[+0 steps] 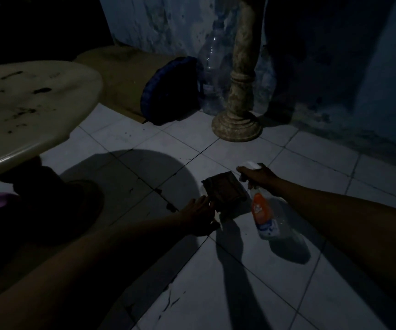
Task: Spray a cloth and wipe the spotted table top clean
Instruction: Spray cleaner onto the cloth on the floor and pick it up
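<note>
Item: dim room, tiled floor (pixel 228 270).

Right hand (pixel 260 178): arm extended forward and low; fingers wrapped round the neck of a spray bottle (pixel 264 216), which is held tilted, white nozzle toward the cloth, orange label facing up.

Left hand (pixel 200 215): arm stretched forward from lower left; a folded dark cloth (pixel 224 188) is held at its near edge, thumb and fingers closed on it. The cloth is kept just above the floor, directly beside the nozzle.

Table top (pixel 25 108): pale, rounded, marked with dark spots, seen at upper left, well apart from both hands.

Also noted: stone pedestal (pixel 237 110), clear plastic bottle (pixel 212 75), blue cushion (pixel 168 89) by the wall.
</note>
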